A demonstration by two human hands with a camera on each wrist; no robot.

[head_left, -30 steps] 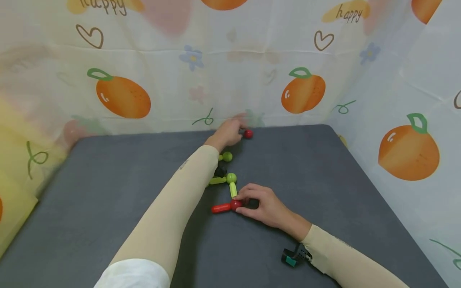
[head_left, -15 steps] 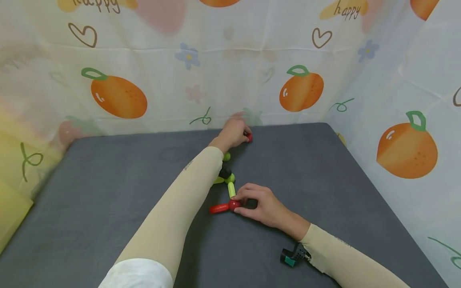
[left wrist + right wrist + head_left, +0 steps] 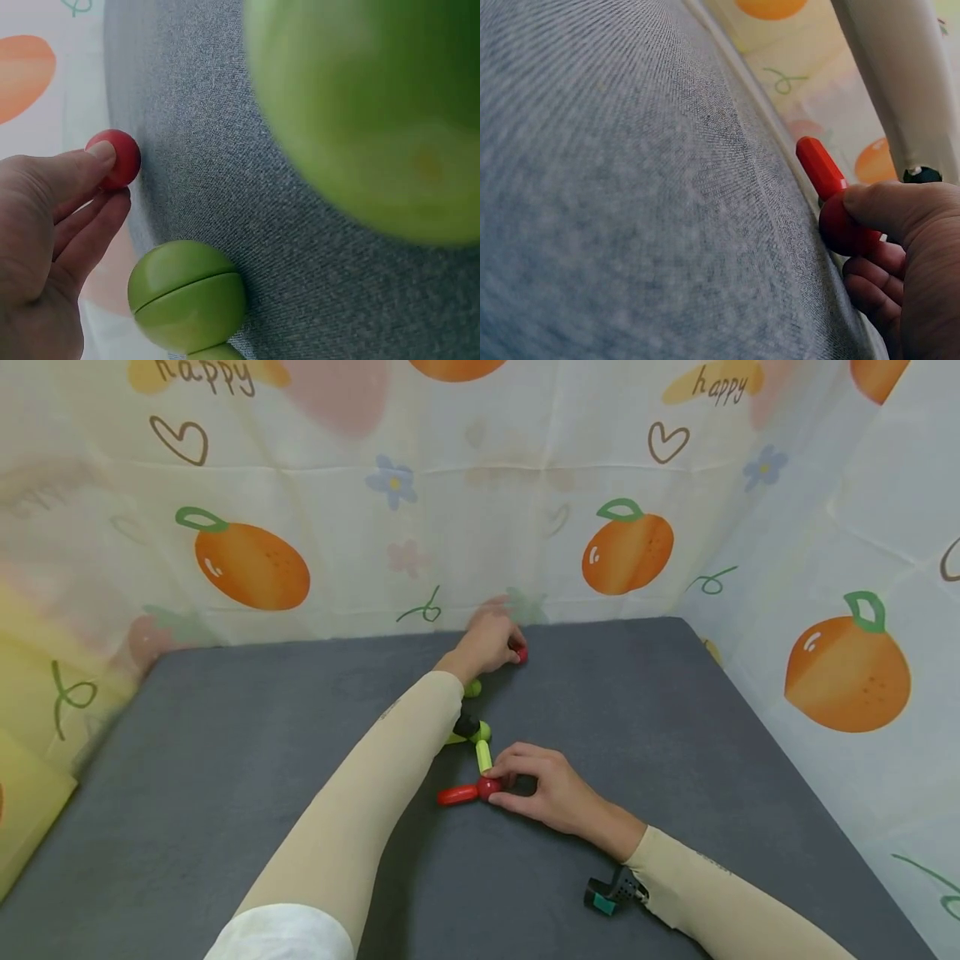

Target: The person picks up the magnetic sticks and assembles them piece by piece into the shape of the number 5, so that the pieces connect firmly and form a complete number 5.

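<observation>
In the head view my left hand [image 3: 486, 645] reaches to the far side of the table and pinches a small red ball [image 3: 522, 656]. The left wrist view shows thumb and fingers on that ball [image 3: 126, 159], close to the grey surface. Nearer, my right hand [image 3: 551, 787] pinches another red ball [image 3: 488, 788], which has a red stick [image 3: 457, 795] pointing left from it. A light green stick [image 3: 483, 757] runs from this ball to a green ball [image 3: 485, 731]. Another green ball [image 3: 472, 688] lies below my left wrist. My left forearm hides part of the green pieces.
The dark grey table [image 3: 637, 710] ends at a fruit-print curtain [image 3: 480, 527] behind and at the right. A yellow block-like shape [image 3: 30, 802] stands at the left edge. A black wrist camera [image 3: 611, 892] hangs under my right wrist.
My left hand has closed its fingers on the far red ball and shifted it slightly toward me. My right hand keeps its pinch in the same spot.
</observation>
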